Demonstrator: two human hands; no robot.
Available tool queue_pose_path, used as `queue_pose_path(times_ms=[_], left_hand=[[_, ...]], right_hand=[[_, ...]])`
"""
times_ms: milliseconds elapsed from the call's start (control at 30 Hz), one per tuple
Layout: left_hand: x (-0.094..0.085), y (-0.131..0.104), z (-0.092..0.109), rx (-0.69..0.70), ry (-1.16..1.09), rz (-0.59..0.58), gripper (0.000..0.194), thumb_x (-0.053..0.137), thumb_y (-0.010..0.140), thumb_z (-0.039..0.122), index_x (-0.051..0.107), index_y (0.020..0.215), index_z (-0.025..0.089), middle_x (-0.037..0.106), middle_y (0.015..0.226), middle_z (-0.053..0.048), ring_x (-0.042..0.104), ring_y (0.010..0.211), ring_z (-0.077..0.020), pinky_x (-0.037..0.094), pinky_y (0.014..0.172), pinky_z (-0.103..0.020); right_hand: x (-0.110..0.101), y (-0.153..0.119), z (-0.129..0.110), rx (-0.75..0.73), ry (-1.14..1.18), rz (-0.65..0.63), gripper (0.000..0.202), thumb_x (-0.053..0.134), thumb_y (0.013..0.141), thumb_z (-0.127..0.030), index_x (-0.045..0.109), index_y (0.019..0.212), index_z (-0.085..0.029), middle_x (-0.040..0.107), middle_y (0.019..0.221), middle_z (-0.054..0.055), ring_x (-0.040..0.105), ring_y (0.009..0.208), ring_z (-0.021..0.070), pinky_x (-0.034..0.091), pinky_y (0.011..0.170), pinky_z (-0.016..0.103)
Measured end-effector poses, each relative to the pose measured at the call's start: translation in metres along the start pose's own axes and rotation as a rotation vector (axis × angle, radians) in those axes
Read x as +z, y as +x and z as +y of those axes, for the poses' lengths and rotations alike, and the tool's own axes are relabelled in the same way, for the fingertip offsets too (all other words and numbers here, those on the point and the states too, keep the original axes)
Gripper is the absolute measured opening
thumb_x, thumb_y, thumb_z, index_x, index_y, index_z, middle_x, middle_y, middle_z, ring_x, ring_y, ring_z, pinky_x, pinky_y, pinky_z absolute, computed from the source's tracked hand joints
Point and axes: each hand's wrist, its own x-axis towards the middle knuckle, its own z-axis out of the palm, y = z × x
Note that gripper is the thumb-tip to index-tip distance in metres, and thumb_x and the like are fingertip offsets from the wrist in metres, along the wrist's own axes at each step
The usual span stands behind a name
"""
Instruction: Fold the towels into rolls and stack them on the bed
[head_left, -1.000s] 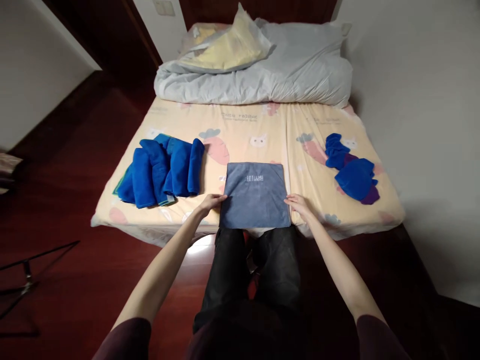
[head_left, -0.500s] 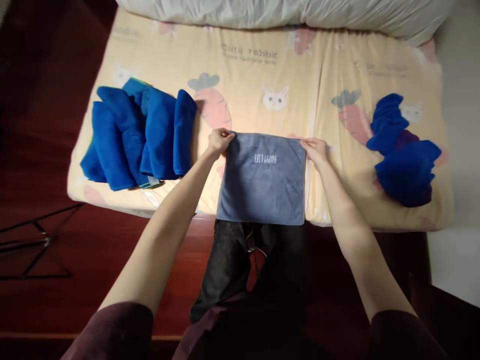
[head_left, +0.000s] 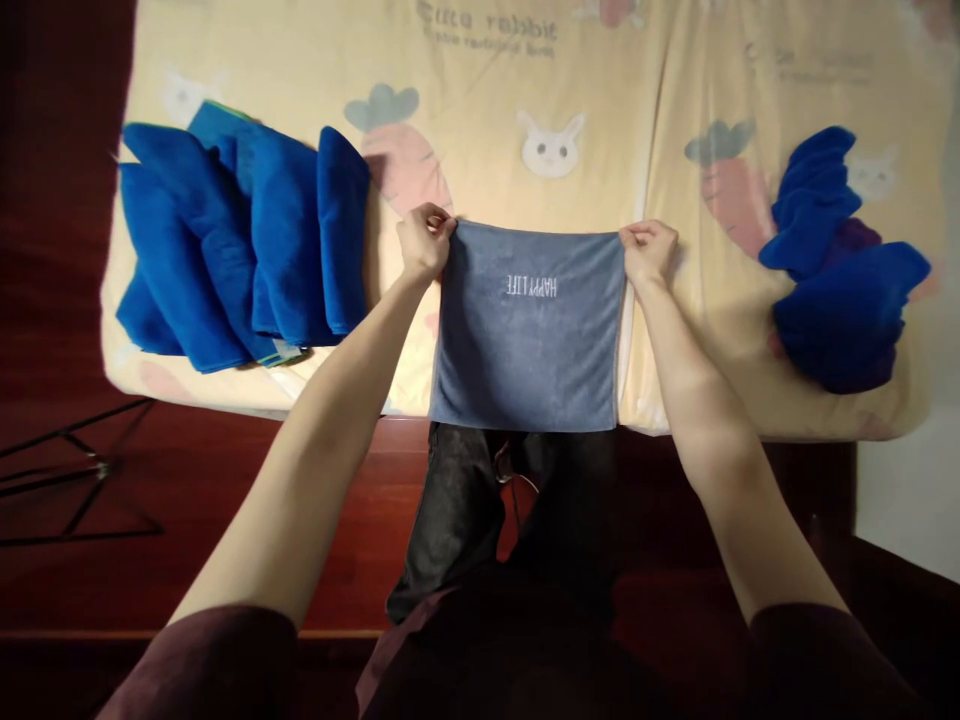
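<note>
A grey-blue towel is spread flat between my hands, its white "HAPPY LIFE" lettering upside down from where I look. My left hand pinches the far left corner. At the far right corner, my right hand is closed in a pinch on the same towel. The towel's near edge reaches the front edge of the bed, just above my knees. Left of my left hand lies a pile of folded blue cloths, overlapping one another.
The bed has a yellow sheet printed with carrots and rabbits. Crumpled blue cloths with a dark purple part lie at the right. Thin black stand legs stand on the reddish floor at the lower left.
The view has shifted closer and downward, so the white bedding at the back has left the picture. Both hands keep their pinch on the towel's far corners, and it looks pulled smoother.
</note>
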Motion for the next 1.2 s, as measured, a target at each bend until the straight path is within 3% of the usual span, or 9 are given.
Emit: queue_pose_path(times_ms=[233, 367, 433, 533, 633, 767, 900, 1067, 1200], left_hand=[[0.003, -0.004, 0.006, 0.060, -0.025, 0.040, 0.044, 0.068, 0.098, 0.060, 0.071, 0.110, 0.018, 0.074, 0.111, -0.013, 0.067, 0.128, -0.0316, 0.051, 0.119, -0.044], [-0.004, -0.042, 0.033, 0.201, 0.131, -0.067, 0.049, 0.058, 0.102, 0.058, 0.070, 0.134, 0.023, 0.059, 0.155, -0.015, 0.040, 0.159, -0.0356, 0.031, 0.134, -0.053], [-0.003, -0.069, 0.045, 0.300, 0.212, -0.189, 0.061, 0.058, 0.101, 0.061, 0.064, 0.149, 0.025, 0.044, 0.171, -0.011, 0.021, 0.168, -0.0356, 0.016, 0.139, -0.055], [0.005, -0.100, 0.048, 0.363, 0.238, -0.357, 0.078, 0.056, 0.097, 0.068, 0.055, 0.161, 0.023, 0.034, 0.178, -0.010, 0.008, 0.171, -0.0359, 0.001, 0.139, -0.058], [0.015, -0.102, 0.040, 0.323, 0.224, -0.379, 0.084, 0.056, 0.095, 0.072, 0.053, 0.163, 0.024, 0.033, 0.179, -0.009, 0.009, 0.171, -0.0344, -0.002, 0.139, -0.057], [0.022, -0.080, 0.037, 0.285, 0.202, -0.344, 0.084, 0.056, 0.095, 0.073, 0.053, 0.164, 0.025, 0.031, 0.179, -0.005, 0.010, 0.171, -0.0318, -0.005, 0.140, -0.052], [0.026, -0.082, 0.045, 0.250, 0.160, -0.317, 0.085, 0.056, 0.093, 0.076, 0.054, 0.162, 0.026, 0.034, 0.178, -0.002, 0.004, 0.172, -0.0313, -0.008, 0.140, -0.053], [0.018, -0.098, 0.035, 0.199, 0.177, -0.297, 0.081, 0.052, 0.096, 0.075, 0.052, 0.162, 0.029, 0.037, 0.176, 0.002, 0.000, 0.172, -0.0261, -0.007, 0.140, -0.053], [0.013, -0.078, 0.033, 0.145, 0.289, -0.280, 0.084, 0.041, 0.103, 0.070, 0.031, 0.169, 0.019, 0.028, 0.179, 0.005, -0.002, 0.168, -0.0181, -0.018, 0.137, -0.052]], right_hand=[[0.008, -0.004, -0.014, 0.000, -0.133, 0.038, 0.031, 0.061, 0.104, -0.050, 0.073, 0.103, -0.022, 0.076, 0.096, 0.008, 0.077, 0.107, 0.0288, 0.061, 0.107, 0.053], [0.006, -0.056, -0.075, -0.134, -0.316, 0.007, 0.049, 0.043, 0.111, -0.052, 0.064, 0.140, -0.020, 0.065, 0.148, 0.016, 0.057, 0.146, 0.0389, 0.041, 0.125, 0.070], [0.009, -0.096, -0.111, -0.315, -0.419, -0.168, 0.057, 0.038, 0.112, -0.055, 0.051, 0.159, -0.026, 0.043, 0.173, 0.008, 0.033, 0.164, 0.0382, 0.025, 0.133, 0.071], [0.018, -0.142, -0.137, -0.449, -0.520, -0.460, 0.063, 0.039, 0.111, -0.055, 0.037, 0.170, -0.032, 0.019, 0.184, -0.004, 0.013, 0.171, 0.0299, 0.009, 0.141, 0.058], [0.026, -0.142, -0.121, -0.396, -0.535, -0.578, 0.070, 0.042, 0.109, -0.054, 0.033, 0.172, -0.028, 0.017, 0.184, -0.002, 0.009, 0.172, 0.0297, 0.003, 0.141, 0.061], [0.036, -0.097, -0.089, -0.336, -0.492, -0.491, 0.072, 0.036, 0.111, -0.057, 0.028, 0.175, -0.026, 0.021, 0.183, 0.004, 0.004, 0.173, 0.0300, 0.000, 0.138, 0.066], [0.040, -0.095, -0.096, -0.316, -0.494, -0.461, 0.073, 0.034, 0.111, -0.059, 0.029, 0.175, -0.024, 0.022, 0.183, 0.007, 0.002, 0.173, 0.0323, -0.003, 0.136, 0.069], [0.010, -0.130, -0.089, -0.357, -0.446, -0.510, 0.075, 0.035, 0.110, -0.065, 0.030, 0.174, -0.025, 0.025, 0.182, 0.006, 0.003, 0.172, 0.0333, -0.002, 0.137, 0.070], [-0.008, -0.104, -0.066, -0.203, -0.380, -0.476, 0.077, 0.032, 0.109, -0.069, 0.026, 0.175, -0.031, 0.021, 0.183, -0.002, -0.001, 0.173, 0.0308, -0.005, 0.139, 0.068]])
